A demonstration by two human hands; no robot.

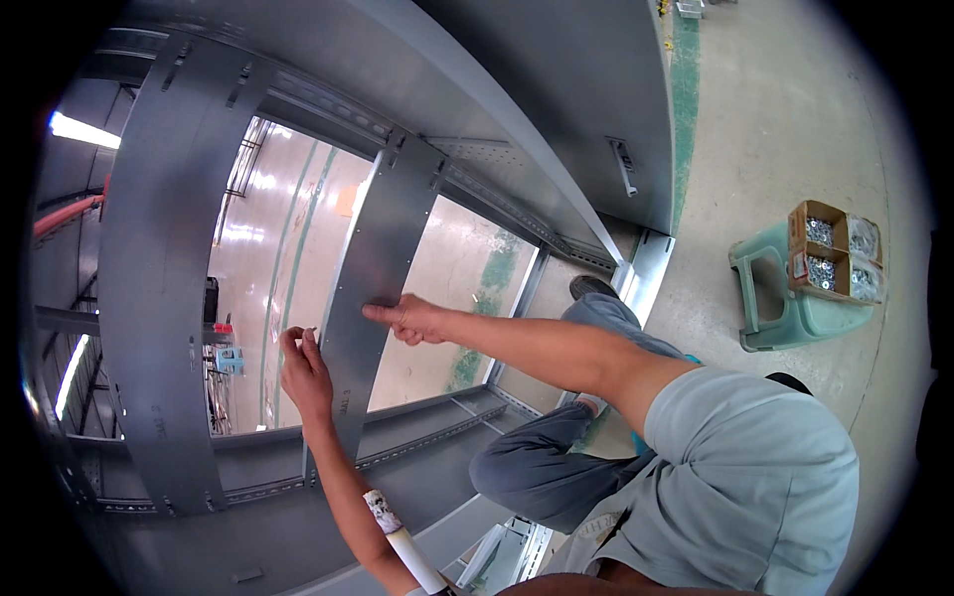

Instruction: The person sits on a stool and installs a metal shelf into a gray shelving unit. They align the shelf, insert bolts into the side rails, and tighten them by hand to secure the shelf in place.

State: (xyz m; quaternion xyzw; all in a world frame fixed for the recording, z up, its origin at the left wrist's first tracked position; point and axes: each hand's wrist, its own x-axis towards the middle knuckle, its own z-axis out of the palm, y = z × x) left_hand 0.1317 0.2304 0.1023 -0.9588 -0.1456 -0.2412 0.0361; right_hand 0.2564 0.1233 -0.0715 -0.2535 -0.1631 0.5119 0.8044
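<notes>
A grey metal crosspiece panel (378,238) with slotted ends runs up through a large metal cabinet frame. My right hand (412,321) is against its face, one digit stretched out onto the metal and the other fingers curled; what they may hold is hidden. By the panel's left edge is my left hand (306,375), raised, with thumb and fingers pinched together. Anything between those fingertips is too small to name. Farther left stands a second, wider grey panel (164,278). In the lower foreground, a lit cigarette (397,541) with long ash overlaps my left forearm.
Perforated rails (328,111) border the frame's openings. On the right, a pale green plastic stool (760,293) carries a divided cardboard box (840,223) of small metal hardware, partly in clear bags. A person's grey-trousered leg (542,462) is folded near the frame's lower edge.
</notes>
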